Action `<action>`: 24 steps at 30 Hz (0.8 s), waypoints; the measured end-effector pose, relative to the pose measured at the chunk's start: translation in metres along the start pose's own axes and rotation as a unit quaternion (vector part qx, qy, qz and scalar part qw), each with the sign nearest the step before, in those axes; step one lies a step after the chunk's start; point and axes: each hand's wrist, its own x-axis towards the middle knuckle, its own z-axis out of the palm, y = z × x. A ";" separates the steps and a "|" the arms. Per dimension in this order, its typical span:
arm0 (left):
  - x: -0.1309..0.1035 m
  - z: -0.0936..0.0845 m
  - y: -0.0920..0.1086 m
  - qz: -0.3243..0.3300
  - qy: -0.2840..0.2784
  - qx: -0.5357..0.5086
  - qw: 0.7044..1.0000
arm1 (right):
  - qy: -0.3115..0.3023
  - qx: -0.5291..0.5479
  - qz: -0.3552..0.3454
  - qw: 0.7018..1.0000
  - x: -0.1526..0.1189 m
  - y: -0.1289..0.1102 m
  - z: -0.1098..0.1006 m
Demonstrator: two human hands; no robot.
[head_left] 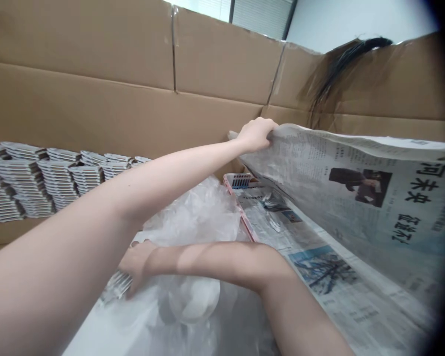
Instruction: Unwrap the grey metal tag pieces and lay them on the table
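Observation:
My left hand reaches across to the far right and is closed on the raised edge of newspaper sheets. Its arm passes above the other one. My right hand extends to the left, its fingers curled round a small stack of thin, flat, silvery-white pieces. Blur hides what those pieces are exactly. Below the right forearm, a round whitish object sits among crumpled clear plastic.
Stacked bundles of thin folded pieces line the left side. Tall cardboard walls enclose the back. At right, a pink-edged tray holds more newspaper and a blue slotted piece. Dark hair-like strands hang over the cardboard.

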 end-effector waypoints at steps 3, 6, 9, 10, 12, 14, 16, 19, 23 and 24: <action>0.001 0.000 0.001 -0.006 0.002 -0.005 1.000 | -0.053 -0.055 0.034 0.996 -0.015 -0.002 -0.008; 0.003 0.000 0.003 -0.009 0.004 -0.014 1.000 | -0.005 -0.027 0.005 1.000 -0.042 0.002 -0.027; 0.007 0.003 0.003 -0.018 0.023 -0.007 1.000 | 0.122 0.017 -0.024 0.992 -0.092 0.029 -0.057; 0.009 0.004 0.003 -0.020 0.033 -0.001 0.999 | 0.186 0.017 -0.004 0.982 -0.115 0.044 -0.067; 0.011 0.007 0.003 -0.021 0.049 0.004 0.999 | 0.296 -0.019 0.099 0.950 -0.168 0.081 -0.081; 0.012 0.009 0.003 -0.021 0.063 -0.002 0.998 | 0.330 -0.072 0.238 0.911 -0.224 0.120 -0.085; 0.011 0.010 0.003 -0.023 0.075 -0.014 0.997 | 0.307 -0.121 0.383 0.863 -0.274 0.156 -0.079; 0.009 0.010 0.003 -0.027 0.092 -0.022 0.995 | 0.202 -0.132 0.577 0.780 -0.325 0.195 -0.065; 0.004 0.005 0.004 -0.026 0.106 -0.002 0.994 | 0.159 -0.047 0.701 0.693 -0.346 0.229 -0.056; 0.003 0.004 0.004 -0.023 0.108 0.004 0.994 | 0.163 -0.029 0.705 0.690 -0.347 0.236 -0.056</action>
